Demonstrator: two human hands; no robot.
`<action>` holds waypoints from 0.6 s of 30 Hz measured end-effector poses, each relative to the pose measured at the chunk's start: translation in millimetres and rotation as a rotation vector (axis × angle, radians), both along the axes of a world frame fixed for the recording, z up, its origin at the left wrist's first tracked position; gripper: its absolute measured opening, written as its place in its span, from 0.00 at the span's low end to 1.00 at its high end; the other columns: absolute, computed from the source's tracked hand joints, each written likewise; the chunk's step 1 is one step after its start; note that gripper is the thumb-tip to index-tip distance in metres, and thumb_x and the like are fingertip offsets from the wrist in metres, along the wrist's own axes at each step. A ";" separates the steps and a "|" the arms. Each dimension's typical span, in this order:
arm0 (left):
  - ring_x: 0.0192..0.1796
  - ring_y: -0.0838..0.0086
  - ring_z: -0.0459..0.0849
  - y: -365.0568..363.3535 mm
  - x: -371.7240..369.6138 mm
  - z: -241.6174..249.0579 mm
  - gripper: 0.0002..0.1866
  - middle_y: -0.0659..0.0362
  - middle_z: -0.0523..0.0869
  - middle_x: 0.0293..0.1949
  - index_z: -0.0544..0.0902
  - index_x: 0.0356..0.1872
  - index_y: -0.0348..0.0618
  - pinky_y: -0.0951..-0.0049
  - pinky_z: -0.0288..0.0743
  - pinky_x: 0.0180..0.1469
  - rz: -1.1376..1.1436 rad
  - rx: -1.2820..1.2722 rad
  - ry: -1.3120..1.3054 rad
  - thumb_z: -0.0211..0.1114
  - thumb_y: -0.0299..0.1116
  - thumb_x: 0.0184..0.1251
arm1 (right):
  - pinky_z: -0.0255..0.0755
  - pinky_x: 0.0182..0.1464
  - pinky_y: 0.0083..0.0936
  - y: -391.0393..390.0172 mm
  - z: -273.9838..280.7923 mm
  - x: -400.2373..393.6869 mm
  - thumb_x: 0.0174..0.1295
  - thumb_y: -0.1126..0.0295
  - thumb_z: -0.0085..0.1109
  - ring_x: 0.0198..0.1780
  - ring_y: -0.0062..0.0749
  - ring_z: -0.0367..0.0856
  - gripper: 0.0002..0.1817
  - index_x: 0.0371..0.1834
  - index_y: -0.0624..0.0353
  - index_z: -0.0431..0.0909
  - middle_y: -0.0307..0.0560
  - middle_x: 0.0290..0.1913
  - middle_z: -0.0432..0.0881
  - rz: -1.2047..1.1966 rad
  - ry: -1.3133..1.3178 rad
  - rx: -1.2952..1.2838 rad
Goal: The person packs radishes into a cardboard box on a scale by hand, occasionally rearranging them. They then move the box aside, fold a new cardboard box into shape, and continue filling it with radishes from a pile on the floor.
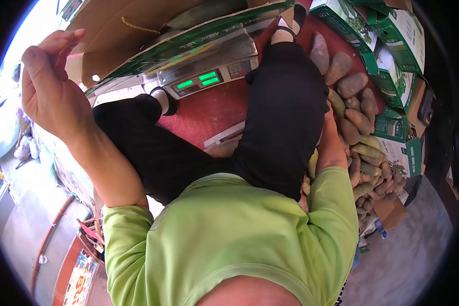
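My left hand [51,81] is raised at the upper left, beside the open cardboard box [99,48]. Its fingers are loosely bent and apart, with nothing seen in them. Inside the box lie large grey-green root vegetables [201,14]. The box rests on a digital scale [209,76] with lit green displays. On the other side, my right hand [329,116] reaches down past my knee to a pile of long root vegetables [352,85], some reddish-brown and some green. My knee hides most of that hand, so its grip is out of sight.
Green-and-white cartons [395,38] are stacked at the upper right, beyond the pile. Red flooring [204,115] shows between my legs, with a flat strip [224,134] on it. A small brown cardboard piece [390,211] lies by the pile's near end.
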State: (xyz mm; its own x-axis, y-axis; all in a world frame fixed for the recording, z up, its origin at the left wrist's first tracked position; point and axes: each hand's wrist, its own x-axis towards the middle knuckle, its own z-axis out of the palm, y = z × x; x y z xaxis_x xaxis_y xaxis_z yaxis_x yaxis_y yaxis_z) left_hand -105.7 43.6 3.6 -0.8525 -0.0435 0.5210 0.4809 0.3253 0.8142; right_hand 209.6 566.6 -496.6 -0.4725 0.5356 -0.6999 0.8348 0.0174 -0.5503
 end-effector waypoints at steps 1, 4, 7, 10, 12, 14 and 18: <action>0.40 0.61 0.87 0.9 0.5 -0.5 0.23 0.47 0.86 0.34 0.82 0.31 0.30 0.64 0.79 0.51 0.019 -0.020 0.005 0.50 0.42 0.77 | 0.65 0.65 0.31 7.2 -14.8 6.8 0.44 0.60 0.76 0.65 0.41 0.71 0.49 0.70 0.64 0.60 0.53 0.66 0.70 0.007 0.001 -0.002; 0.41 0.60 0.87 2.0 2.1 -0.5 0.23 0.46 0.86 0.36 0.82 0.33 0.31 0.62 0.79 0.52 0.030 -0.055 0.001 0.49 0.42 0.77 | 0.65 0.65 0.32 5.3 0.7 -43.5 0.43 0.58 0.77 0.64 0.43 0.72 0.51 0.71 0.61 0.59 0.55 0.64 0.72 -0.040 0.056 0.083; 0.42 0.58 0.87 -2.0 1.4 -1.4 0.23 0.45 0.86 0.37 0.83 0.34 0.31 0.60 0.79 0.54 0.011 -0.080 -0.008 0.47 0.42 0.77 | 0.65 0.65 0.34 -57.1 144.4 -54.9 0.43 0.56 0.76 0.64 0.45 0.72 0.48 0.70 0.56 0.63 0.54 0.61 0.75 0.163 -0.342 0.252; 0.39 0.61 0.87 1.7 0.4 -3.3 0.23 0.47 0.86 0.35 0.83 0.32 0.31 0.65 0.80 0.50 -0.002 -0.077 0.027 0.49 0.41 0.77 | 0.65 0.65 0.37 -47.9 113.8 -38.5 0.44 0.53 0.74 0.63 0.45 0.73 0.43 0.65 0.53 0.68 0.52 0.58 0.78 0.203 -0.354 0.356; 0.37 0.64 0.87 6.6 1.6 -3.9 0.22 0.49 0.86 0.33 0.83 0.30 0.30 0.69 0.81 0.47 -0.004 -0.064 0.060 0.51 0.40 0.76 | 0.67 0.63 0.38 -34.3 75.9 -24.0 0.45 0.51 0.72 0.61 0.45 0.75 0.38 0.61 0.52 0.72 0.51 0.57 0.79 0.064 -0.126 0.268; 0.37 0.65 0.87 10.4 3.0 -3.6 0.21 0.50 0.86 0.33 0.83 0.31 0.30 0.70 0.81 0.46 0.032 -0.018 0.037 0.53 0.39 0.75 | 0.68 0.61 0.38 -56.2 117.7 -39.6 0.46 0.51 0.72 0.60 0.46 0.76 0.37 0.60 0.53 0.72 0.53 0.57 0.79 0.098 -0.222 0.371; 0.36 0.67 0.87 7.0 3.7 -3.6 0.19 0.51 0.87 0.32 0.83 0.31 0.31 0.71 0.80 0.46 0.039 -0.023 0.058 0.54 0.39 0.75 | 0.70 0.58 0.37 -88.8 174.2 -57.6 0.46 0.52 0.72 0.58 0.48 0.77 0.36 0.58 0.57 0.72 0.55 0.56 0.79 0.156 -0.336 0.532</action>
State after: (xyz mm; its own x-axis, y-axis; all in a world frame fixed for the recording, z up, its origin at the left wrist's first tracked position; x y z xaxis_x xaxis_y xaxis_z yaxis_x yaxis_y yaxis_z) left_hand -102.0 50.6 0.0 -0.8188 -0.0634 0.5706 0.5136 0.3631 0.7774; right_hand 151.9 477.7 -322.4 -0.3739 0.7930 -0.4810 0.9258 0.3504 -0.1419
